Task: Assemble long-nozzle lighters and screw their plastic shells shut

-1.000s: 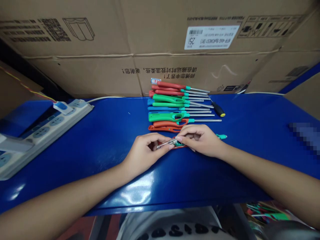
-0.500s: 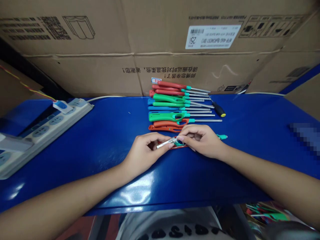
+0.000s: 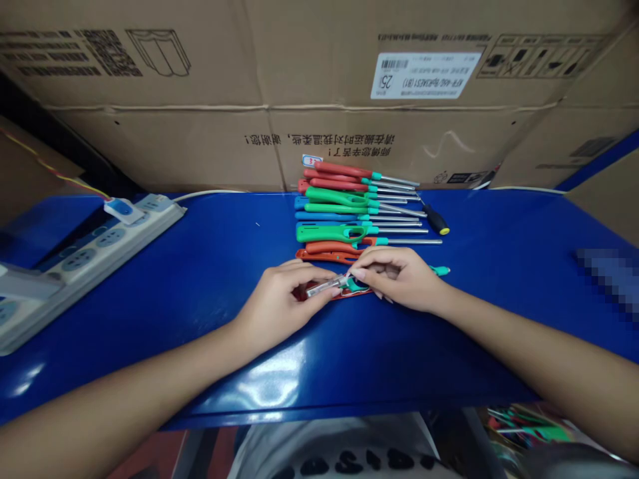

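Note:
Between thumb and fingers, my left hand holds a small clear lighter fuel tank, tilted up to the right. My right hand is closed in a pinch at the tank's right end; whatever its fingertips grip is too small to make out. Under both hands lies an opened red lighter shell with a teal trigger part and a thin white wire. Its teal tip pokes out beyond my right hand. Just behind are an orange lighter and an orange half shell.
Several red, green and blue stick lighters lie in a row behind my hands. A screwdriver sits at their right. On the left is a power strip with plugs. A cardboard wall closes the back; a bin of parts is below right.
My left hand has shifted slightly left and down with the fuel tank. My right hand keeps pinching at the tank's end, with its fingertips moved slightly left.

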Demonstrator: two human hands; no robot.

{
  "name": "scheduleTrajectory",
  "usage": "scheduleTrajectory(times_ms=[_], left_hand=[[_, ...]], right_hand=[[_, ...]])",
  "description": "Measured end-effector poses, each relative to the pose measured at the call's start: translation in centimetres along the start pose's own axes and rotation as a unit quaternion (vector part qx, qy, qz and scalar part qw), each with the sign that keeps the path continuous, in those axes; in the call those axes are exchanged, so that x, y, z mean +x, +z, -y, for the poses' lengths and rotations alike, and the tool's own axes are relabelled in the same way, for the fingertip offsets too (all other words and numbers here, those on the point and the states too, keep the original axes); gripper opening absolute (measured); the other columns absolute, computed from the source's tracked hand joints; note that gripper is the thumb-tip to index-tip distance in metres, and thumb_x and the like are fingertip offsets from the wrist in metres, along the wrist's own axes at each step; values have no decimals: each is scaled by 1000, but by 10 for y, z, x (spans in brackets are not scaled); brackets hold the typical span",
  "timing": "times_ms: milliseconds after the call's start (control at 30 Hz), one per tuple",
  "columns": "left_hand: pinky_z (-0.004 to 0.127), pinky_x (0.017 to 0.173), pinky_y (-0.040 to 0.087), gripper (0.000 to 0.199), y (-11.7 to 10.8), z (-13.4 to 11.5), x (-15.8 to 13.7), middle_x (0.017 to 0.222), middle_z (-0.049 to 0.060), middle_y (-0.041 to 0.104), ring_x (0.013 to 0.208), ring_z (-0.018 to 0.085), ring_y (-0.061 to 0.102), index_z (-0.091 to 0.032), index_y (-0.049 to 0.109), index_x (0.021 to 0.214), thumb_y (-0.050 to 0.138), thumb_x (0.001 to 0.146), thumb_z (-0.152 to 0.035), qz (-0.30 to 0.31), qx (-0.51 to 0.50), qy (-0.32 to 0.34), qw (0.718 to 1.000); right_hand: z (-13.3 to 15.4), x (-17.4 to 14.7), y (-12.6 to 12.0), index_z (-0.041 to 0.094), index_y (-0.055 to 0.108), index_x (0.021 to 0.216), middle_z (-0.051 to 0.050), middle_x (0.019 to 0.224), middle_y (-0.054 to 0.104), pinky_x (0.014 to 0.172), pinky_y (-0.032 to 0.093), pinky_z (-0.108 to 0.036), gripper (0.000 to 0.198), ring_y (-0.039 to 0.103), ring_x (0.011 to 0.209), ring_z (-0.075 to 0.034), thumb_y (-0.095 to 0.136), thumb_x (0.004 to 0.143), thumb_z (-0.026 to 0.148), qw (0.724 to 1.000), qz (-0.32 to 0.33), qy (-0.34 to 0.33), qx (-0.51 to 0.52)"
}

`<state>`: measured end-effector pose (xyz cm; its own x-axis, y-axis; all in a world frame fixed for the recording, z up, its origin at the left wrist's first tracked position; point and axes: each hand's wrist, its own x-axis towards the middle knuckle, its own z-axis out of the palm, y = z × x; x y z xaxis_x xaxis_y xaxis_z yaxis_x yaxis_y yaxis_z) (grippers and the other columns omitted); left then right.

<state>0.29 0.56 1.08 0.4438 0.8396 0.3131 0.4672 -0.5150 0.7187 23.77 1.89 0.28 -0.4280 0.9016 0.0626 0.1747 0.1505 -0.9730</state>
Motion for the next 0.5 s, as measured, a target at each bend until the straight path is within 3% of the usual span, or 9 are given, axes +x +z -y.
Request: scheduleTrajectory(times_ms=[200, 300, 367, 500], left_hand=[[28, 73, 49, 11, -16, 2, 2, 87, 2, 77, 80, 17, 62, -23, 78, 98, 72, 90, -29, 47, 86, 54, 994], [31, 80, 49, 11, -16, 0, 1, 91, 3, 77, 86, 19, 64, -23, 78, 97, 71, 91, -30, 77, 91, 57, 991], [31, 81, 49, 11, -15, 0, 1, 92, 3, 76, 88, 19, 65, -22, 78, 96, 71, 90, -29, 95, 89, 42, 991], [27, 68, 48, 12, -15, -1, 0, 92, 4, 73, 78, 16, 65, -21, 77, 98, 71, 89, -26, 122, 88, -22, 988]], right_hand=[[-3, 2, -6, 14, 69, 99, 5, 59, 53, 38, 33, -19, 33, 43, 41, -5, 65, 92, 46, 1000, -10, 28, -7], [-3, 2, -6, 15, 71, 97, 0, 71, 60, 46, 38, -21, 29, 48, 53, -7, 67, 90, 42, 1000, -21, -6, -19], [-4, 2, -6, 16, 73, 96, -4, 80, 64, 54, 42, -23, 27, 53, 63, -10, 67, 89, 41, 999, -24, -19, -35], [-5, 1, -7, 17, 74, 98, -6, 86, 66, 57, 44, -25, 26, 56, 69, -12, 64, 91, 40, 998, -23, -14, -57]])
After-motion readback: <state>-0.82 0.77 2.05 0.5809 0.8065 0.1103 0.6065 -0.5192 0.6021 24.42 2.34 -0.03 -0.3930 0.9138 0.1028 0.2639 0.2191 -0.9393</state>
